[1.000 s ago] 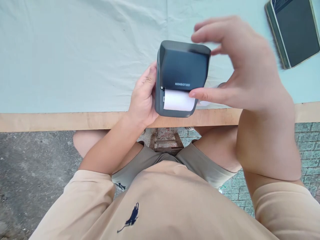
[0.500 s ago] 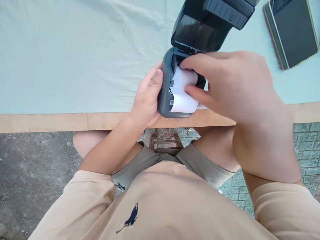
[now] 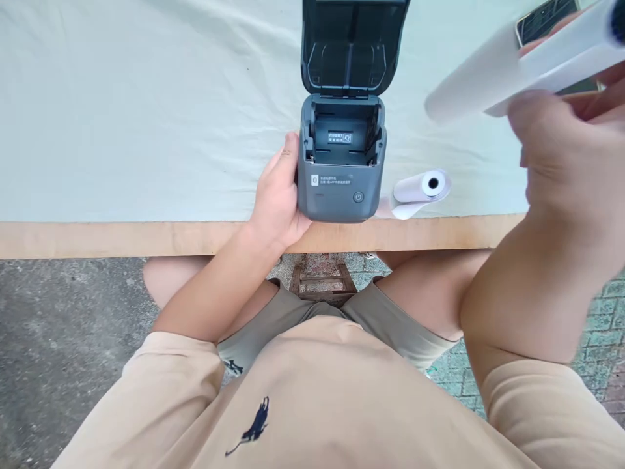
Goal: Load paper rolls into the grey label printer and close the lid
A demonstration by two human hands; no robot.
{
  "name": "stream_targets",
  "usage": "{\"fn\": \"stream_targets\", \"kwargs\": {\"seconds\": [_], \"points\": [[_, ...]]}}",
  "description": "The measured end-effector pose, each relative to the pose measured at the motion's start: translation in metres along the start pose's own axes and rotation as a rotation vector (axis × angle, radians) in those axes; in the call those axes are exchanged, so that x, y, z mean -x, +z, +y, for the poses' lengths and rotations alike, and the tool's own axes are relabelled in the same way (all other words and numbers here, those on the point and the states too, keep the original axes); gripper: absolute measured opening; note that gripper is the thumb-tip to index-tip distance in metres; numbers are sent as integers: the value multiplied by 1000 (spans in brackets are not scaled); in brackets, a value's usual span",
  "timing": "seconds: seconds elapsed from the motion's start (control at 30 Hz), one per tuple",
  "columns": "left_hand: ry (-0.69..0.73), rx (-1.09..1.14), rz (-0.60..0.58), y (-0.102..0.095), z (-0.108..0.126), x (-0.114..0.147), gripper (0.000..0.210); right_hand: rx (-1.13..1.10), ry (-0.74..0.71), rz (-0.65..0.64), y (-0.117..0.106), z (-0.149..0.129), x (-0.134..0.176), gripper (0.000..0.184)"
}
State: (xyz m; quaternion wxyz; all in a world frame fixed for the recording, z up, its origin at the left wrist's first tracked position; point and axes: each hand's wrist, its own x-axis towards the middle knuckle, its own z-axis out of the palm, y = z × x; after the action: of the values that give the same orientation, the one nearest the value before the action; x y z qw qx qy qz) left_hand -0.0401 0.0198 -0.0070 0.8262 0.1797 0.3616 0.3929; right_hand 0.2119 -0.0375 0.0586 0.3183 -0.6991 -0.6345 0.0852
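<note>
A dark grey label printer (image 3: 342, 169) stands at the table's near edge with its lid swung up and its paper bay empty. My left hand (image 3: 278, 195) grips the printer's left side. My right hand (image 3: 561, 137), raised at the upper right and blurred, holds a white paper roll (image 3: 512, 58) with a loose strip trailing to the left. A second white paper roll (image 3: 422, 189) lies on the cloth just right of the printer.
A pale green cloth (image 3: 146, 111) covers the wooden table (image 3: 122, 238). A phone (image 3: 541, 19) lies at the far right, partly hidden behind the lifted roll. My legs, a stool frame and paved ground show below the table edge.
The printer's lid swung fully open. My right hand pulled the paper roll out of the bay and lifted it up to the right. My left hand kept hold of the printer.
</note>
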Motion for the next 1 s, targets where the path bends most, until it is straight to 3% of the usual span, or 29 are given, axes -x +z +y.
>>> {"fn": "stream_targets", "kwargs": {"seconds": [0.03, 0.1, 0.17, 0.27, 0.33, 0.4, 0.5, 0.67, 0.77, 0.9, 1.0], "points": [[6, -4, -2, 0, 0, 0, 44, 29, 73, 72, 4, 12, -1, 30], [38, -17, -7, 1, -1, 1, 41, 88, 237, -18, 12, 28, -2, 19], [67, -23, 0, 2, -2, 2, 39, 99, 301, -166, 12, 34, 0, 29], [80, -27, 23, 4, -2, 3, 38, -41, 174, -140, -5, 34, 12, 44], [75, -38, 33, 3, -2, 3, 38, -186, 63, -141, -17, 34, 22, 40], [75, -51, 33, 2, -2, 3, 38, -267, 31, -264, -19, 35, 31, 38], [91, -68, -10, -1, -3, 2, 38, -205, 41, -465, -6, 31, 37, 42], [87, -65, -25, 2, -3, 2, 39, -176, -8, -371, 15, 15, 31, 13], [53, -23, 14, 4, -1, 3, 35, -181, -62, -284, 18, 9, 23, 7], [17, -30, 31, 3, 1, 3, 34, -80, -70, -362, 25, 4, 20, 34], [39, -44, 15, 1, 0, 4, 37, -43, -224, -250, 31, -6, 39, 51]]}}
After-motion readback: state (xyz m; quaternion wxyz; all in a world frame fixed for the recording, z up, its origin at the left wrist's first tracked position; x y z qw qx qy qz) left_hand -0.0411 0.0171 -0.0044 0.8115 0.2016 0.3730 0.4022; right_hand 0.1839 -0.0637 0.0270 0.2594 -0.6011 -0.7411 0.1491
